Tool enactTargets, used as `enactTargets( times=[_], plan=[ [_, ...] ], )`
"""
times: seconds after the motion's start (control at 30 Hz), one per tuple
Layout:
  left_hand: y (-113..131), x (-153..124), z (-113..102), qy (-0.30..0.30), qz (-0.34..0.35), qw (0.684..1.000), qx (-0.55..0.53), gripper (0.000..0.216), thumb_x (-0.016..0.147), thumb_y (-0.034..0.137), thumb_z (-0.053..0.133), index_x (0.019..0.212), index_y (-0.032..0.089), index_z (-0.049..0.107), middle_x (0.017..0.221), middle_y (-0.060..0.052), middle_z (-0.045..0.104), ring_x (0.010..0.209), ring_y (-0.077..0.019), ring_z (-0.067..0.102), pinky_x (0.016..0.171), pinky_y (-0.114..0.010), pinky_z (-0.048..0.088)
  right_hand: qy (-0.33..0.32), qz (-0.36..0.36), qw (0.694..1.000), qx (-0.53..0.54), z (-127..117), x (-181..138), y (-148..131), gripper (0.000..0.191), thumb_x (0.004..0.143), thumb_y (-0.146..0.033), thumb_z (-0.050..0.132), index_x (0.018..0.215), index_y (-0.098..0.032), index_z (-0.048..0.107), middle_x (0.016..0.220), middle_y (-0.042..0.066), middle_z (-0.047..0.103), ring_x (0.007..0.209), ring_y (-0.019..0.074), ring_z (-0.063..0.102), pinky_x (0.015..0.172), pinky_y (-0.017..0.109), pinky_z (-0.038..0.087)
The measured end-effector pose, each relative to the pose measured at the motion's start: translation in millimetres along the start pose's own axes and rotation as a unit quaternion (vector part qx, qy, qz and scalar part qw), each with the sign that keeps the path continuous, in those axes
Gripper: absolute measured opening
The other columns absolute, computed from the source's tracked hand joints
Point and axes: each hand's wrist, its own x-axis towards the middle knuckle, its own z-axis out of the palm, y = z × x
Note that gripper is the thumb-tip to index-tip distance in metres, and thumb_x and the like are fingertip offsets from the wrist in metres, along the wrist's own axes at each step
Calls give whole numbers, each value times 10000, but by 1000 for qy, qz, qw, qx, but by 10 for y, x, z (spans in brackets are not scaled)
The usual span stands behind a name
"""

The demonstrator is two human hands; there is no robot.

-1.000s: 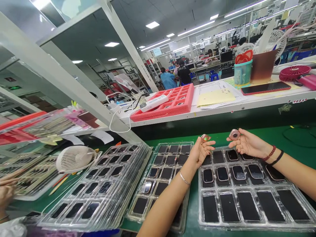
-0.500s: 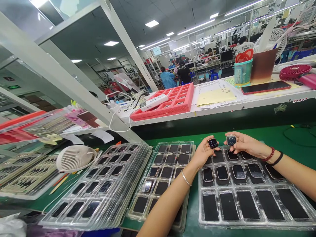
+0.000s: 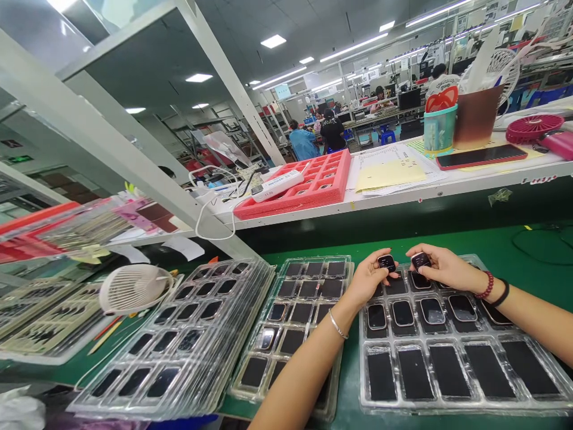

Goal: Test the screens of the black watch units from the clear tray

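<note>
Between the thumb and fingers of my left hand is a smartwatch without a strap, its dark screen lit with small marks. My right hand grips a second smartwatch, also strapless and with a lit face. Both are held side by side, a little apart, above the far end of a clear plastic tray. In that tray's middle row lie several watches, such as one watch. The nearest row of pockets shows only black lining. My hands partly hide the far row.
Left of my left forearm lies another clear tray with a few watches. Beside it rises a tall stack of filled trays. A white fan stands further left. Along the back, a shelf bears a red foam tray and a phone.
The watch in my right hand has tilted, and my right fingers have closed further round it. My left hand has shifted only slightly, still holding its watch.
</note>
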Motion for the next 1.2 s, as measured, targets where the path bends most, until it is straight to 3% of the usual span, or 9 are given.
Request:
enactTargets(
  times=[0.67, 1.2],
  plan=[
    [-13, 0, -5, -16, 6, 1000, 9, 473, 744, 224, 631, 1198, 140, 527, 999, -129, 666, 768, -194, 681, 547, -199, 436, -3, -2, 999, -44, -1, -7, -7, 302, 817, -234, 529, 1112, -169, 526, 935, 64, 635, 763, 181, 594, 659, 319, 505],
    [28, -21, 19, -16, -3, 1000, 19, 472, 731, 231, 649, 1178, 137, 533, 1032, -136, 661, 807, -209, 680, 564, -203, 434, -22, -12, 999, -43, 8, -17, -6, 286, 817, -204, 526, 1101, -175, 524, 992, 72, 621, 822, 190, 595, 670, 312, 507]
  ],
)
